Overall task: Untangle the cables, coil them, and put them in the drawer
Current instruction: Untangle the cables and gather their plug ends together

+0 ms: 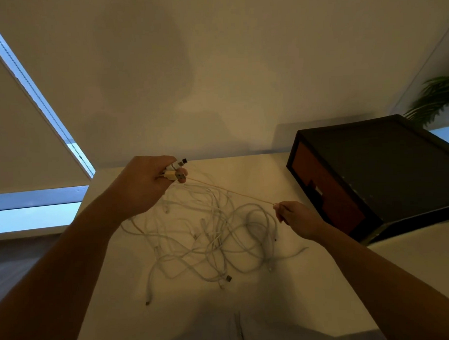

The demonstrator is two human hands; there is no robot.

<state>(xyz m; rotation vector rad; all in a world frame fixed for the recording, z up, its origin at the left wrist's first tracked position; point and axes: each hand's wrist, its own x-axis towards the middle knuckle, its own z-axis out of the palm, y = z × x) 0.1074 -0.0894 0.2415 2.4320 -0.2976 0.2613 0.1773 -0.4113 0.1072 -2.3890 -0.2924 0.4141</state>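
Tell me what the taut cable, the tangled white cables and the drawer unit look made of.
Taut cable: thin, orange-tan, matte; possibly braided fabric, too fine to tell. White cables: smooth rubbery plastic sheathing, judging by their soft loops. Drawer unit: dark matte shell, probably plastic or laminated board; its reddish-brown drawer front looks wood-like, though dim light leaves it open.

white table (282,173) | tangled white cables (215,236) centre | dark drawer box (376,174) right

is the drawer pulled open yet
No, the drawer front sits flush in the black cabinet.
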